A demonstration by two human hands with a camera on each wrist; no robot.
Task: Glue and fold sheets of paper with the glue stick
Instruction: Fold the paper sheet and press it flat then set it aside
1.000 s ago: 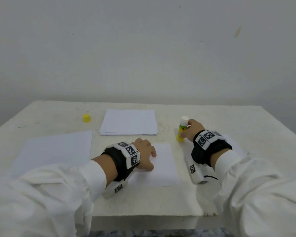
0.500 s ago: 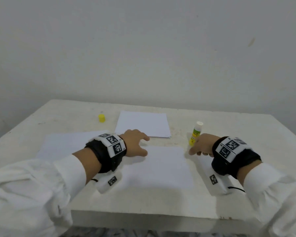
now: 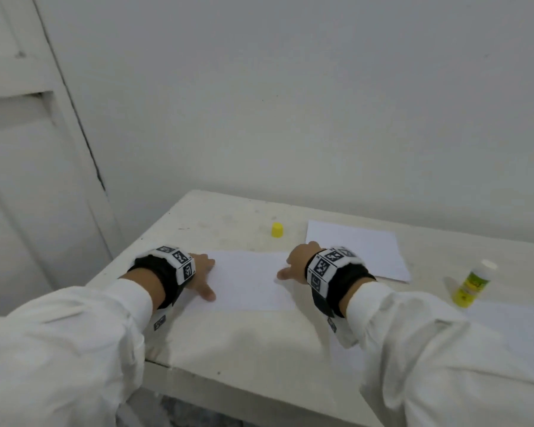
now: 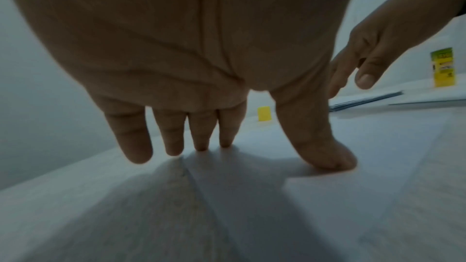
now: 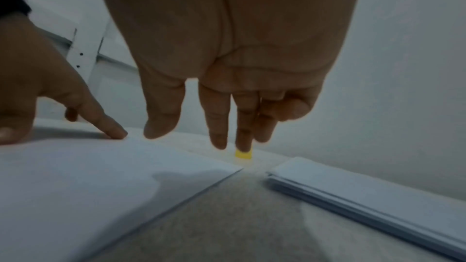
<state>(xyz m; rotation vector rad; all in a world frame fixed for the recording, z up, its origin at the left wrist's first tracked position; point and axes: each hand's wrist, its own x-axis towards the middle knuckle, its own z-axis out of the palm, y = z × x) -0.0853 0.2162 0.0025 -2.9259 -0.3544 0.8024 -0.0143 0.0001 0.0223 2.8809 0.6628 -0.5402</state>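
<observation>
Both your hands have shifted to the sheet of paper [image 3: 247, 278] on the left part of the worktop [image 3: 228, 340]. A second ago your right hand was on the glue stick; now the glue stick [image 3: 472, 285] stands upright and uncapped, well apart to the right, nobody touching it. Its yellow cap [image 3: 277, 230] sits alone near the far edge.

Left hand [image 3: 199, 274]: grip spread, fingers straight, thumb [image 4: 320, 140] pressed flat on the sheet near its left edge, fingertips down on the paper too. Holding nothing.

Right hand [image 3: 299, 261]: grip spread and relaxed over the sheet's right edge, nothing pinched. The right wrist view shows its fingers hanging just above the paper corner; can't tell if any fingertip is actually touching.

Paper stack [image 3: 358, 251] lies just behind your right hand, untouched.

My read: gluing pass on the other sheet looks done or paused, and you're now lining up this sheet, probably to lift or fold it. Glue tip is exposed, so don't knock it with your right sleeve [image 3: 413, 334] when you swing back
</observation>
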